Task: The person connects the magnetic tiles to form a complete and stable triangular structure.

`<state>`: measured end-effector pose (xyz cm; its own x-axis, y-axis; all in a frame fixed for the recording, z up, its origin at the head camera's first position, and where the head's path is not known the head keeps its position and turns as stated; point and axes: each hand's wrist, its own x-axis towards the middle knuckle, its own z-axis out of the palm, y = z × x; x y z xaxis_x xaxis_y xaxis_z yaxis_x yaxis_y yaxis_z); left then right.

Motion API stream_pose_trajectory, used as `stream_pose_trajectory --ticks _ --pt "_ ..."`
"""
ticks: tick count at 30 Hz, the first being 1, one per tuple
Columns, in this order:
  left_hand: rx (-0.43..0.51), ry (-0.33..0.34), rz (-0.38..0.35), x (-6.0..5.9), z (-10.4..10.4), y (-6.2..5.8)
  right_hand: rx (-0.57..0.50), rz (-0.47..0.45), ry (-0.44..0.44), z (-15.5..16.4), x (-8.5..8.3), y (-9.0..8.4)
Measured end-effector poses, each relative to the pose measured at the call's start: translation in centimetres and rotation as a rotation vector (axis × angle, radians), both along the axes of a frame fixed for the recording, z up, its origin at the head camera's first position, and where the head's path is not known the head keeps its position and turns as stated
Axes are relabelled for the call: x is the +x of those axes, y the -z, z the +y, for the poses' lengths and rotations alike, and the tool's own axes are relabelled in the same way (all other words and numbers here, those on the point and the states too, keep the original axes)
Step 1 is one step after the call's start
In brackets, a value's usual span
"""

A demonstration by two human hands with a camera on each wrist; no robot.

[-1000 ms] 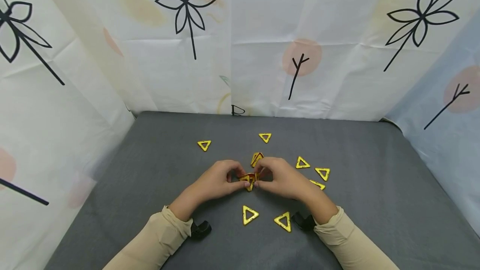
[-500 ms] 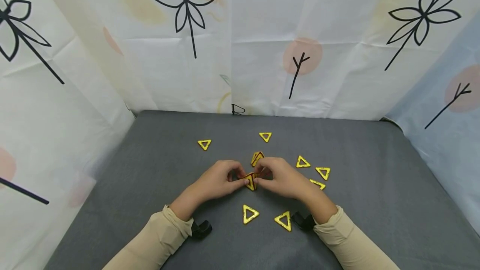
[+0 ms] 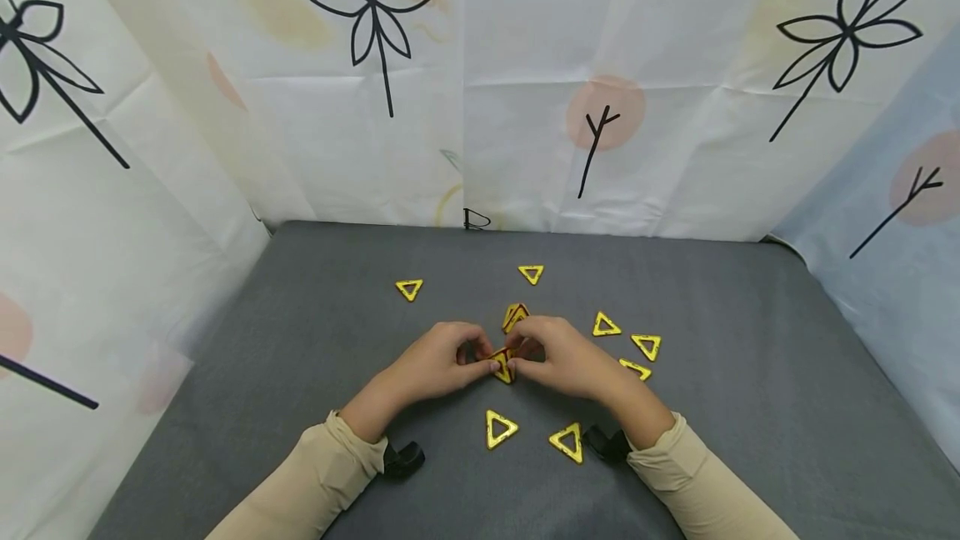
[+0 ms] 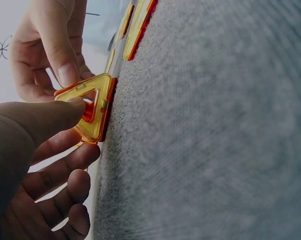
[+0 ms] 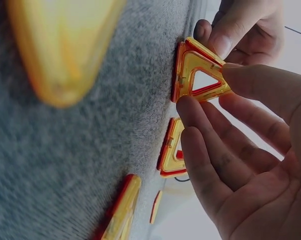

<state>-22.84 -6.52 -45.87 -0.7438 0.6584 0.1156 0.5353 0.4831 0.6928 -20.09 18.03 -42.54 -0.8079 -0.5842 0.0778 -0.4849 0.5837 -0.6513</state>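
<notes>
Beige sleeves [image 3: 296, 486] here, creased and bunched at the cuffs [image 3: 358, 444], and a chunky black device [image 3: 402, 460] right beside each one!

1. Bright yellow here, the held see-through plastic triangles [image 5: 200, 61], edged in vivid red!
2. Yellow again, those loose triangular plastic frames [image 3: 490, 430].
3. Plain grey, the cloth-topped counter [image 3: 315, 315].
4. Now the white fabric curtain [image 3: 540, 32]: black-line flowers [image 3: 371, 0], pink discs [image 3: 628, 98], black twigs [image 3: 596, 137].
5. Plain beige fabric sleeves [image 3: 300, 490], black wrist devices [image 3: 403, 459].

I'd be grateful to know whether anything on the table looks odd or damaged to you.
Nothing stands out. The loose yellow triangles lie scattered at different angles, but flat on the gray table, and the held triangles show no visible damage, though partly covered.
</notes>
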Motion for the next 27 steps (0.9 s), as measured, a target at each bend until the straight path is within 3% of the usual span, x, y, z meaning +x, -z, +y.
stream_pose_trajectory --ticks 27 --pt "0.001 0.005 0.010 0.06 -0.04 0.02 -0.008 -0.018 -0.018 -0.05 -0.04 0.09"
